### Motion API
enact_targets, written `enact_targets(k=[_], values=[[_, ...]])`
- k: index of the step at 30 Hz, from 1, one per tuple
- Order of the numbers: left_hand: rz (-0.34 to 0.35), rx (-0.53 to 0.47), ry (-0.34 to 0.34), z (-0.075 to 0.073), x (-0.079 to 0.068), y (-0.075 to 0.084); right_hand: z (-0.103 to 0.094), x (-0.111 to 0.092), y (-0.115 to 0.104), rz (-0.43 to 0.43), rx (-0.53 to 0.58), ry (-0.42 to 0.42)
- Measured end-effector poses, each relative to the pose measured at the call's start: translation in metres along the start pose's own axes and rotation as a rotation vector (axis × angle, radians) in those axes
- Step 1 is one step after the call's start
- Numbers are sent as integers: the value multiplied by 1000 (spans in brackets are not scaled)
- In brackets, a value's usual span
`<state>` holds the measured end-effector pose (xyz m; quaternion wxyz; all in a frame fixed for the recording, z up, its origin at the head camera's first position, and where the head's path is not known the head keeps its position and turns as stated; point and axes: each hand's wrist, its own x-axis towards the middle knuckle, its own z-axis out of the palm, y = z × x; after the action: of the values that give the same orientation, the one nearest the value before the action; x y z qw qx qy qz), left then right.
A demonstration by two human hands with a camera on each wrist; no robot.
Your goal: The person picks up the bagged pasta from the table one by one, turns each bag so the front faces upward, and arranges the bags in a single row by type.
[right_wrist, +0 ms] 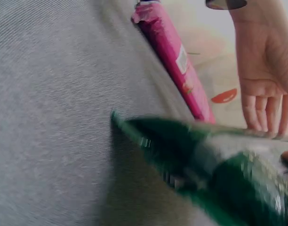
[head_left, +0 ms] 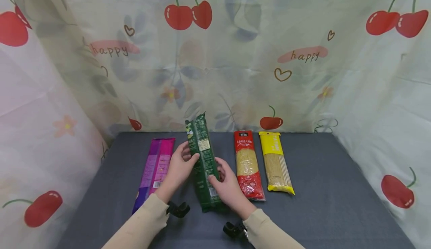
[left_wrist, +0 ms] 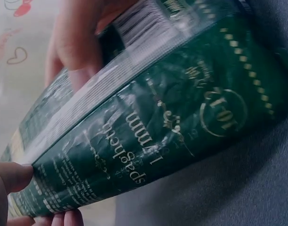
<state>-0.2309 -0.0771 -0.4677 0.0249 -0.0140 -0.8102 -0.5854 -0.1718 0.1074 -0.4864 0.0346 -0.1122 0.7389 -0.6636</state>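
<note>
Both hands hold a dark green packet of spaghetti [head_left: 204, 166], which is tilted with its top end raised over the dark table. My left hand [head_left: 178, 169] grips its left edge near the upper part, thumb on the face and fingers behind. Lower down on the right edge, my right hand [head_left: 230, 189] pinches it with the thumb on the front. The left wrist view shows "spaghetti 1.7mm" printed on the green packet [left_wrist: 148, 127] and the left thumb [left_wrist: 14, 176] pressing its edge. In the right wrist view the packet's crimped end [right_wrist: 148, 136] points over the cloth.
A purple and pink packet [head_left: 158, 166] lies left of the hands. To the right lie a red pasta packet [head_left: 247, 161] and a yellow-ended noodle packet [head_left: 276, 163], side by side. Cherry-print curtains [head_left: 229, 54] enclose the back and sides of the grey table [head_left: 320, 204].
</note>
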Motion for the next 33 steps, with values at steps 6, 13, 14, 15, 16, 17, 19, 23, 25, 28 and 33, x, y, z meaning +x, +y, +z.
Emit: enact_targets(k=[6, 13, 14, 15, 16, 17, 19, 23, 25, 28, 33], values=[[6, 39, -28, 1, -2, 2, -1, 5, 0, -67, -227, 44], [-37, -120, -85, 0, -3, 9, -1, 6, -15, -114, -481, 33], [-57, -165, -95, 0, -3, 11, 0, 6, -17, -128, -524, 37], [-76, -209, -103, 0, -4, 14, 1, 5, -20, -146, -570, 44], [-97, -237, -103, 0, -5, 16, 1, 5, -23, -167, -625, 53], [-113, -273, -104, 0, -6, 18, 2, 5, -25, -193, -685, 64], [-144, -347, -104, 0, -7, 22, 4, 4, -28, -254, -806, 88], [-194, -524, -92, 0, -9, 28, 9, 2, -31, -398, -1033, 143], [-209, -576, -83, -2, -10, 30, 12, 1, -29, -469, -1127, 162], [-225, -616, -85, -4, -11, 31, 16, 0, -26, -541, -1225, 177], [-255, -616, -71, -4, -9, 29, 22, -3, -21, -559, -1272, 171]])
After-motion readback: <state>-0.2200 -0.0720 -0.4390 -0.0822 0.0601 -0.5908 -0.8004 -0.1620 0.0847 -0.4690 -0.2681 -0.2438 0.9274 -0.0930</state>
